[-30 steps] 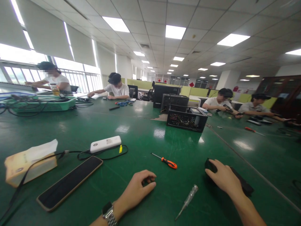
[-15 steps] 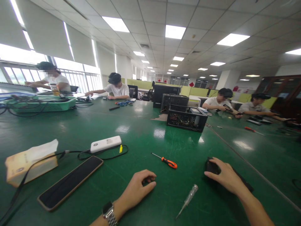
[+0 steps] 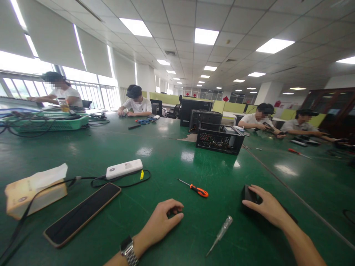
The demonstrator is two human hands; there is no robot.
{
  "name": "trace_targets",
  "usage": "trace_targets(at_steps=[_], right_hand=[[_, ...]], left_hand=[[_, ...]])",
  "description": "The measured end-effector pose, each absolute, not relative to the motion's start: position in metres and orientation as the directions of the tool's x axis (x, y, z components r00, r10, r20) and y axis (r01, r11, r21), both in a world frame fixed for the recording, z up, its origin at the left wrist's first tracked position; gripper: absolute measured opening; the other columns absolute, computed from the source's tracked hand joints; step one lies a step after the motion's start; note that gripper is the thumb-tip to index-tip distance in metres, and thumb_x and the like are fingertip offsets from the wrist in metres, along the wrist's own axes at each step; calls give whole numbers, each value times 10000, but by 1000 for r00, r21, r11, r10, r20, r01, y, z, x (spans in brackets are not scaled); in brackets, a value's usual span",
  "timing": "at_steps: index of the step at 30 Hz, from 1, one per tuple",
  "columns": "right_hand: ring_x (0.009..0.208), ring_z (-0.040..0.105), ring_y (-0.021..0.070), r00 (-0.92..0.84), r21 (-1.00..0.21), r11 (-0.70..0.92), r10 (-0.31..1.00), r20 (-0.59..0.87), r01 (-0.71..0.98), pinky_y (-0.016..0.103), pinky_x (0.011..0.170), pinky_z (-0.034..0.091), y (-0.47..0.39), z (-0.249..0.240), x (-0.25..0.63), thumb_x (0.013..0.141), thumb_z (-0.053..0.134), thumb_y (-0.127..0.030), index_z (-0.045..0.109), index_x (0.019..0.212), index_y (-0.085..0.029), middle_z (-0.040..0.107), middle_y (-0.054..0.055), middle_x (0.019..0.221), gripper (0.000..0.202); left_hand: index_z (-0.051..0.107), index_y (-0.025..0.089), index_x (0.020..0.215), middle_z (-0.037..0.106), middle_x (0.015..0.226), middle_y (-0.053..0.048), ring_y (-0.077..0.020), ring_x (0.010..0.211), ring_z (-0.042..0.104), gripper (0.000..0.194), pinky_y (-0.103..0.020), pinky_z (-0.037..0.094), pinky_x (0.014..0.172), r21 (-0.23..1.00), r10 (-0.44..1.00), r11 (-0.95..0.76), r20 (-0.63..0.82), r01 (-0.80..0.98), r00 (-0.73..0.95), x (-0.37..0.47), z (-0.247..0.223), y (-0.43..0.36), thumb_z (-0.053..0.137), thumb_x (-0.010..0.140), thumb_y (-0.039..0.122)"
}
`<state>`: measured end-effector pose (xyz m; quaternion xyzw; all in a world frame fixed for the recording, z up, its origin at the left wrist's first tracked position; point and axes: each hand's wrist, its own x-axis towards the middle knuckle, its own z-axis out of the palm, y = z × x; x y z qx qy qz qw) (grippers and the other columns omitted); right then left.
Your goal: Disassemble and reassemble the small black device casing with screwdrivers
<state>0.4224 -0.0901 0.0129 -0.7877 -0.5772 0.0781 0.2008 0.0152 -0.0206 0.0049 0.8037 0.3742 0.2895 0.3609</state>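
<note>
Long black block-shaped object (image 3: 247,194) is, I judge, best steadied with thumb and fingertips spread evenly, pressing lightly; it lies on the green desk (image 3: 166,159), under the right hand (image 3: 267,207), whose grip is wide over one end. The left hand (image 3: 162,221) is half curled, contents impossible to tell

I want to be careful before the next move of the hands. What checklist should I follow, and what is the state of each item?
1. Right hand touches black object: ok.
2. Grip is firm: cannot tell.
3. Left hand is empty: cannot tell, curled fingers hide the palm.
4. Orange-handled screwdriver is apart from both hands: ok.
5. Clear-handled screwdriver is untouched: ok.
6. Black cable is away from both hands: ok.
</note>
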Motion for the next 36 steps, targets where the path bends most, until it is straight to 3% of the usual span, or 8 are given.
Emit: trace_targets(at_steps=[10, 16, 26, 30, 36], right_hand=[[1349, 364, 321, 285, -406, -244, 957, 44, 881, 452, 1123, 289, -91, 10, 425, 754, 555, -604, 432, 1412, -109, 323, 128, 1517, 832], [1335, 398, 310, 316, -443, -264, 948, 45, 857, 434, 1100, 333, -93, 11, 418, 777, 530, -584, 474, 1386, -196, 315, 100, 1524, 725], [1424, 187, 276, 330, -484, -265, 943, 52, 834, 410, 1143, 239, -95, -16, 412, 841, 427, -514, 330, 1462, -164, 83, 103, 1587, 720], [1410, 228, 292, 354, -456, -299, 935, 37, 838, 416, 1137, 250, -97, -7, 409, 828, 445, -547, 341, 1467, -197, 125, 98, 1579, 736], [1301, 440, 332, 335, -394, -302, 942, 14, 868, 423, 1023, 417, -105, 1, 416, 761, 526, -653, 435, 1423, -254, 278, 87, 1540, 778]], left_hand=[[694, 174, 938, 687, 876, -22, -158, 783, 599, 172, -235, 443, 711, 797, 807, -463, 198, 388, 556, 15, 4, -22, 599, 803, 222], [695, 171, 935, 689, 873, -27, -162, 782, 601, 171, -237, 446, 710, 796, 812, -460, 197, 395, 549, 15, 5, -22, 603, 805, 231], [696, 174, 927, 691, 874, -24, -163, 784, 607, 162, -239, 449, 708, 801, 814, -459, 206, 383, 543, 15, 3, -22, 605, 800, 217], [695, 172, 935, 687, 876, -22, -159, 791, 608, 160, -234, 449, 712, 807, 807, -463, 213, 366, 551, 14, 0, -21, 617, 802, 212], [694, 172, 939, 689, 887, -25, -159, 795, 611, 161, -231, 449, 714, 807, 803, -467, 215, 361, 556, 13, -1, -21, 613, 805, 206]])
